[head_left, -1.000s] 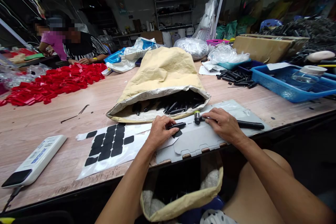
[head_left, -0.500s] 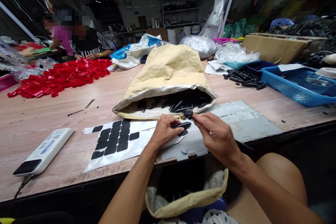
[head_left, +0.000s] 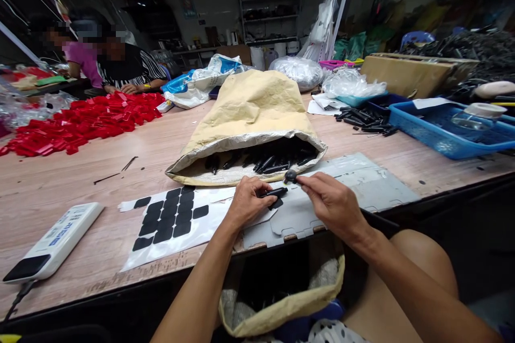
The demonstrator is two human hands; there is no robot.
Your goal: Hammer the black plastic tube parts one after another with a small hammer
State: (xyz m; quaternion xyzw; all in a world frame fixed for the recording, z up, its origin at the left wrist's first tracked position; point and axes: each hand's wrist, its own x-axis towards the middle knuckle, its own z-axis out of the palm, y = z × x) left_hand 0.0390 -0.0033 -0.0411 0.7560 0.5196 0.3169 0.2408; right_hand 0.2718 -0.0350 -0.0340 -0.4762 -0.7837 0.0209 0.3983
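Note:
My left hand (head_left: 252,199) is closed round a slim black tube-like piece (head_left: 277,192), low over the grey cardboard sheet (head_left: 346,182). Pinched in the fingertips of my right hand (head_left: 330,198) is a small dark part with a round end (head_left: 290,176), just right of and above the tube. The two parts look close but apart. Under my left fingers lies a dark square sticker (head_left: 277,203). Left of that hand spreads a white sheet of black stickers (head_left: 169,217). Behind both hands, an open paper sack (head_left: 249,102) holds several black tube pieces (head_left: 267,162).
A white power strip (head_left: 56,241) lies at the left, behind it a heap of red parts (head_left: 80,123). To the right stand a blue tray (head_left: 438,136) and loose black pieces (head_left: 364,119). A second open sack (head_left: 285,311) hangs below the table edge. Co-workers (head_left: 120,67) sit far left.
The view has shifted slightly, so most things sit a little further left. My right hand's dark part has come slightly lower beside the tube; both hands keep their hold.

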